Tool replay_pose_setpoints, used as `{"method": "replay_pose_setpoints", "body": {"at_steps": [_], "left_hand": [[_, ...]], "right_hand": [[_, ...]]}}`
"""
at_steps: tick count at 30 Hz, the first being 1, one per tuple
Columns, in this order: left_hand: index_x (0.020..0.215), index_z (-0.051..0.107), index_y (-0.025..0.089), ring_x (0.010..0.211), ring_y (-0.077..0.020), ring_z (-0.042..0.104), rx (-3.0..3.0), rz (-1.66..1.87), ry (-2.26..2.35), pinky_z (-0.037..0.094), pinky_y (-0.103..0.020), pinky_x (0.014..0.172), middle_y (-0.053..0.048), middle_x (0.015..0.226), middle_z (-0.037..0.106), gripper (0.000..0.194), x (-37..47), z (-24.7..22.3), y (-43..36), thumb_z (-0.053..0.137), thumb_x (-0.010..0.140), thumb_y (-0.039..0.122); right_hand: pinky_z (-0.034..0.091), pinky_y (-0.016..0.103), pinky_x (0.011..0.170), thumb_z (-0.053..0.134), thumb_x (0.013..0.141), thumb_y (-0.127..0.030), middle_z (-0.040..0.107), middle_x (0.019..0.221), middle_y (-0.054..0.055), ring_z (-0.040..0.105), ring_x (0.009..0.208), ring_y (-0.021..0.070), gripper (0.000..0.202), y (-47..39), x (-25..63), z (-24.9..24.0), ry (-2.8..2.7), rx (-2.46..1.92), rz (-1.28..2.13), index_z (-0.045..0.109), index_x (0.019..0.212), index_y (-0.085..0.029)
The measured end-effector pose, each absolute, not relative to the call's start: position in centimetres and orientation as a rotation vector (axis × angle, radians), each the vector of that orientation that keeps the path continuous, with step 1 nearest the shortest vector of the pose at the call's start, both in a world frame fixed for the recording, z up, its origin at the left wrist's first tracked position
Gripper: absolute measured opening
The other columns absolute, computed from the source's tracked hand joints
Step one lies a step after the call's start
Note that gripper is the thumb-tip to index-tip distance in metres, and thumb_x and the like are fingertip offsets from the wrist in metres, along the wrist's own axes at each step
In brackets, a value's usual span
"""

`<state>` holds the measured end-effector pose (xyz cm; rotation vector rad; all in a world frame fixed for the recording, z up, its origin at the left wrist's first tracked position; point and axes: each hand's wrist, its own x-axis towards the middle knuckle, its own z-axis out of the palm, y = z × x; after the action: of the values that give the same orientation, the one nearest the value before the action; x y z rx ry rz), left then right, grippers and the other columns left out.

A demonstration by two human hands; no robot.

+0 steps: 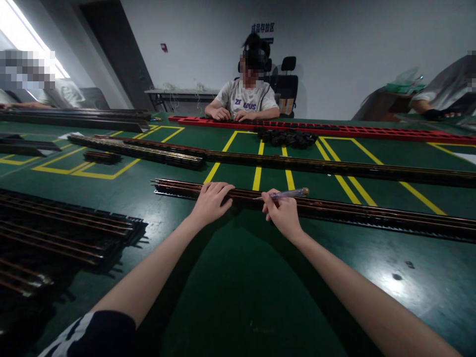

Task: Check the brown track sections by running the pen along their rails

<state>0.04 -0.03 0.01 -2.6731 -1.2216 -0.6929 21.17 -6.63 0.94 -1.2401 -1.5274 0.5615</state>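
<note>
A long black strip with copper-coloured rods [357, 212] runs sideways across the green table in front of me. My left hand [211, 202] is closed over it near its left end, the fingers across the top and the thumb on the near side. In my right hand [284, 213] is a screwdriver [292, 193] with a clear purplish handle, gripped between thumb and fingers. Its thin shaft points left, low over the strip between my hands. Whether its tip touches the strip I cannot tell.
Beyond lies another long strip [334, 165], with a bundle of rods [148, 148] at its left. More strips [67, 218] are stacked at near left. Across the table a person [245, 99] works at a red rack [353, 130] beside a black heap [288, 137]. Others sit at both sides.
</note>
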Motion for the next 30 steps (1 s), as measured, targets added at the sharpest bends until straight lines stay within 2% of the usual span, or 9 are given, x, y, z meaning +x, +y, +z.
{"method": "replay_pose_setpoints", "body": {"at_steps": [16,24,30], "left_hand": [[0.117,0.057,0.022,0.113,-0.0259,0.057,-2.617,-0.668,-1.263,0.034,-0.045,0.101,-0.008,0.12,0.065,0.03,0.66,0.3,-0.49,0.043,0.09,0.023],[0.119,0.057,0.021,0.113,-0.0257,0.057,-2.617,-0.67,-1.248,0.034,-0.046,0.101,-0.009,0.119,0.066,0.034,0.6,0.25,-0.47,0.04,0.089,0.019],[0.119,0.056,0.018,0.113,-0.0259,0.058,-2.611,-0.65,-1.248,0.034,-0.046,0.101,-0.009,0.12,0.066,0.033,0.58,0.45,-0.68,0.039,0.091,0.019]], "right_hand": [[0.042,0.019,0.033,0.048,0.087,-0.06,0.059,0.051,0.0,0.054,0.035,0.0092,0.048,-6.58,21.14,0.95,-1.511,-1.232,0.556,0.053,0.063,-0.019],[0.042,0.02,0.034,0.046,0.09,-0.055,0.058,0.049,0.0,0.054,0.035,0.0091,0.048,-6.76,21.12,1.12,-1.491,-1.254,0.474,0.052,0.058,-0.019],[0.042,0.019,0.035,0.047,0.091,-0.049,0.059,0.052,0.0,0.055,0.036,0.0096,0.04,-6.72,21.18,1.08,-1.519,-1.215,0.545,0.053,0.065,-0.019]]}}
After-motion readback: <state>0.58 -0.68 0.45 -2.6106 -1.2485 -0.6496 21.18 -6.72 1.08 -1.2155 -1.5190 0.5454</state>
